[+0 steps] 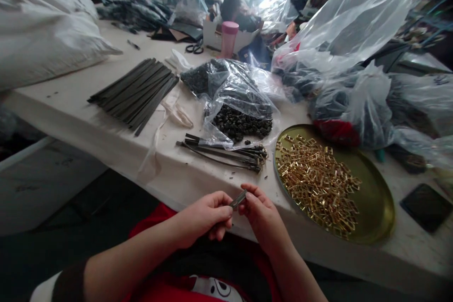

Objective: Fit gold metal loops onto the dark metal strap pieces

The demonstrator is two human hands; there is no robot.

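Note:
Between my two hands, just off the table's front edge, is a short stretch of dark strap (238,198). My left hand (214,214) pinches its near end between thumb and fingers. At its other end, the thumb and fingertips of my right hand (260,212) close on it. Beyond my hands lies a small bundle of dark straps with metal buckles (226,155) at their right ends. To the right, a round gold tray (380,198) carries a heap of gold-coloured metal buckles (318,179). Small black pieces (242,122) spill from a clear plastic bag (235,82).
A fanned stack of dark straps (136,89) lies left on the table (81,122). Behind stand a pink bottle (229,40), scissors (194,48) and a white box (212,35). A white sack (46,23), plastic bags (354,99) and a dark square object (425,206) flank the work area.

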